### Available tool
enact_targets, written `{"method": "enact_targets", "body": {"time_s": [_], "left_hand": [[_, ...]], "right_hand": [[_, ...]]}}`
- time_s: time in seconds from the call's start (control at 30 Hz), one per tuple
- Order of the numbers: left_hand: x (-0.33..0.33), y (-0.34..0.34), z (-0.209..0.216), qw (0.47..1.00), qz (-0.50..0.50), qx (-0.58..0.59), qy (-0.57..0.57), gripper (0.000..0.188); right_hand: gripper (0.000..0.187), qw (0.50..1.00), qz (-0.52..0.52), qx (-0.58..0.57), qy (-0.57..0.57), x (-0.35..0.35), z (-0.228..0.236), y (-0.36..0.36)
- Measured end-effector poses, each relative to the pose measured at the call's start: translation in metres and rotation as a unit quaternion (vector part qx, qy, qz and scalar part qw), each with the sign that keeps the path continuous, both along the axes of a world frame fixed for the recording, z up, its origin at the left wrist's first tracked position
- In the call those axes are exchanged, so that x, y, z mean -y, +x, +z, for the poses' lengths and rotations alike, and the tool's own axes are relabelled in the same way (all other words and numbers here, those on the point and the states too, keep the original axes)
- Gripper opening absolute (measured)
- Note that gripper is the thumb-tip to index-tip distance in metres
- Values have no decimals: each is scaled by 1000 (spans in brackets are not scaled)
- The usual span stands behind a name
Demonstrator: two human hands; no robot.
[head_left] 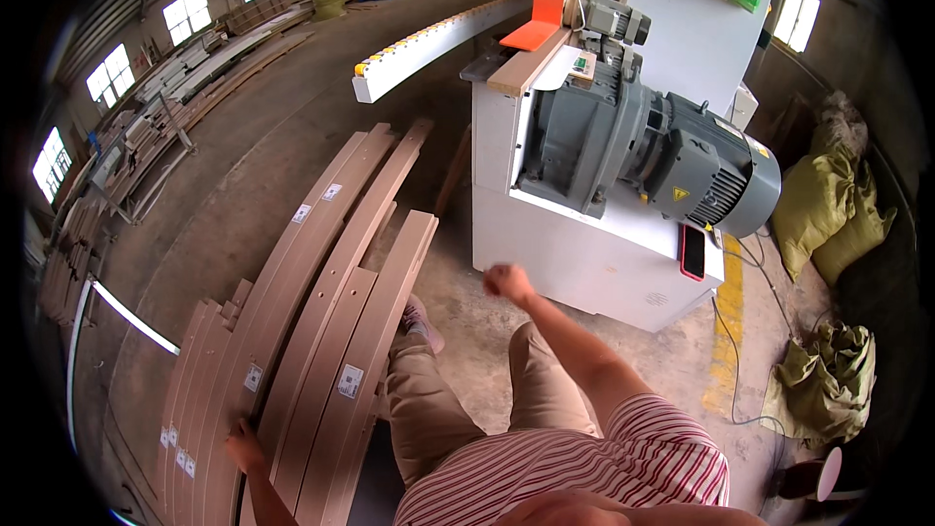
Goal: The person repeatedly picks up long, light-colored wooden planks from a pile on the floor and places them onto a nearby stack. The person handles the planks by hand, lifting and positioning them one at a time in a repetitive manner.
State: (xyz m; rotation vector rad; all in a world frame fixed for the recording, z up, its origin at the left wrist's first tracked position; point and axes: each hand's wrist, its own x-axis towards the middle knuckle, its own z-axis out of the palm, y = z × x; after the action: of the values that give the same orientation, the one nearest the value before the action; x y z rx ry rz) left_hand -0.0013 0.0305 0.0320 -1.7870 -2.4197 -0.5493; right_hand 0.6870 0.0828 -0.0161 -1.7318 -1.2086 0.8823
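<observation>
Long brown planks with white labels lie side by side in a stack to my left. My left hand is at the near part of the stack, its fingers curled at the edge of one plank. Part of the fingers is hidden in the shadow there. My right hand is held out in front of my knees, closed in a loose fist with nothing seen in it. It is in front of the white base of a machine.
A large grey motor sits on the machine, with a red-cased phone near its corner. A roller rail extends at the far side. Yellow-green sacks and a cable lie on the right. More boards line the left wall.
</observation>
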Motion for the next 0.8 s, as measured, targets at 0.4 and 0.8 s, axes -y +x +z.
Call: {"method": "enact_targets", "body": {"time_s": [0.4, 0.8], "left_hand": [[-4, 1, -4, 1000, -12, 19, 7, 32], [0, 9, 5, 1000, -4, 23, 19, 33]], "right_hand": [[33, 912, -44, -353, 205, -65, 305, 50], [31, 931, 35, -354, 82, -15, 313, -8]]}}
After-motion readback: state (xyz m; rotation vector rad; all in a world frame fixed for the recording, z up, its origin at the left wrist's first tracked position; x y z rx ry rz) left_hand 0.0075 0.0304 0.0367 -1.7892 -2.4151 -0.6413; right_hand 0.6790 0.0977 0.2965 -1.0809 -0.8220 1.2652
